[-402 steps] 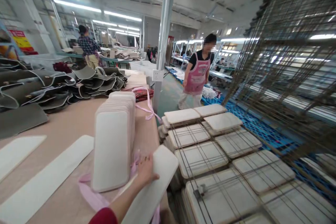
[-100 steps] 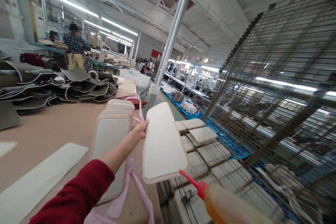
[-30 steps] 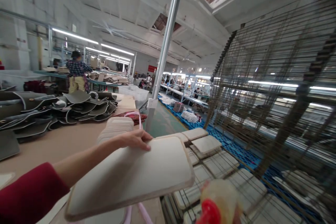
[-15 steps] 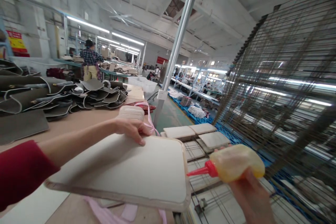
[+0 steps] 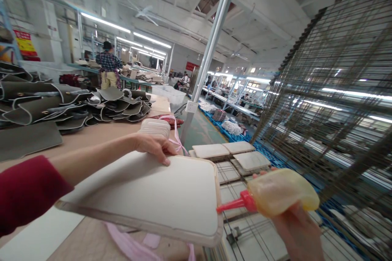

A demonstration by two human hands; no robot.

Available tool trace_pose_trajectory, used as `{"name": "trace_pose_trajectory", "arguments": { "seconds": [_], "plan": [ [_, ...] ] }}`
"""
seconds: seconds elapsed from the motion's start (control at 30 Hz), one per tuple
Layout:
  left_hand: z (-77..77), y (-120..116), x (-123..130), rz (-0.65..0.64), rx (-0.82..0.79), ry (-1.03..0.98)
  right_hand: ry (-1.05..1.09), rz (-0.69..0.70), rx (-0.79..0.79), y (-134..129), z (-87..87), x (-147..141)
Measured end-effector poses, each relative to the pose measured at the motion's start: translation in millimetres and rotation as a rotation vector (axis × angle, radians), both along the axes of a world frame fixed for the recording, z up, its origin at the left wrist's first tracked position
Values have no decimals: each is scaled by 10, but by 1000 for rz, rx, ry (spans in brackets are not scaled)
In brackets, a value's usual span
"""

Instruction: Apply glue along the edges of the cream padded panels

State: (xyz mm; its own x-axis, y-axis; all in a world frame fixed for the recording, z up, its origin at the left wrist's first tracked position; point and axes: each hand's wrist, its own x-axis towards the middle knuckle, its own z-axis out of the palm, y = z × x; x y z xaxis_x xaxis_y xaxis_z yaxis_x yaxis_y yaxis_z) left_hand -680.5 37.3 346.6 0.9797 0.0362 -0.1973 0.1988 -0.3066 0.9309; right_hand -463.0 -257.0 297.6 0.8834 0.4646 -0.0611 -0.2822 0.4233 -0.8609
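Bottle [image 5: 281, 193] swung round since a second ago: your right hand [image 5: 297, 226] grips it, red nozzle [image 5: 234, 204] at the panel's [image 5: 153, 195] right edge, contact unclear. Your left hand [image 5: 153, 145] pinches panel over table [image 5: 81, 136]; edge work seems underway.

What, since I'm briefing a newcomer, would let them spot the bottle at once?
Find the wire rack on the right, then the pale panels lying left of it. Above them, the right hand holds the bottle: yellowish, translucent and rounded, its red pointed nozzle setting it apart from the flat panels.
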Motion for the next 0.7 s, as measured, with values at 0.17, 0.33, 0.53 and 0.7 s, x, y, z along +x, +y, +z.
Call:
{"name": "trace_pose_trajectory", "arguments": {
  "seconds": [0.17,0.33,0.53,0.7],
  "plan": [
    [-2,17,6,-108,-45,129,-144,167,110,-68,-193,84],
    [-25,25,-12,-108,-72,149,-156,201,120,-124,-279,102],
    [-77,65,-47,-94,-94,149,-180,167,67,-165,-324,158],
    [-99,70,-81,-76,-130,150,-210,136,13,-198,-428,192]
  ]
}}
